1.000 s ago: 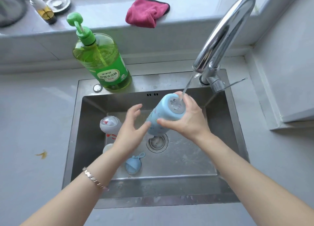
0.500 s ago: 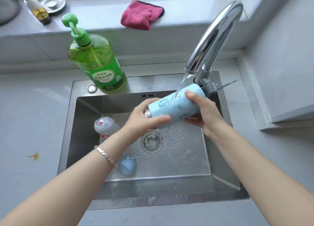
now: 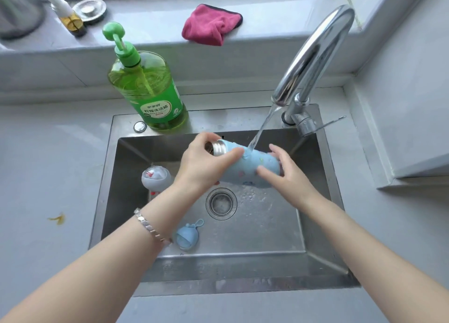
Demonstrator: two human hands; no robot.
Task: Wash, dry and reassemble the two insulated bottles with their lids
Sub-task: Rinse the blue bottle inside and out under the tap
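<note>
A light blue insulated bottle (image 3: pixel 252 168) lies almost level over the steel sink (image 3: pixel 315 225), its metal mouth pointing left, with tap water running onto its side. My left hand (image 3: pixel 206 164) is shut around its neck end. My right hand (image 3: pixel 279 174) holds its base end with the fingers spread along the body. A white and grey bottle (image 3: pixel 155 178) lies on the sink floor at the left, partly hidden by my left arm. The blue lid (image 3: pixel 187 236) with a loop rests on the sink floor near the front.
The chrome tap (image 3: pixel 313 57) arches over the sink's back right and runs. A green dish soap pump bottle (image 3: pixel 148 89) stands on the sink's back rim. A pink cloth (image 3: pixel 210 26), a small spray bottle (image 3: pixel 69 16) and a metal strainer (image 3: pixel 90 9) sit on the ledge behind.
The blue bottle has turned from base-up to lying on its side under the stream. My left hand has closed on its neck, and my right hand has shifted to the base end.
</note>
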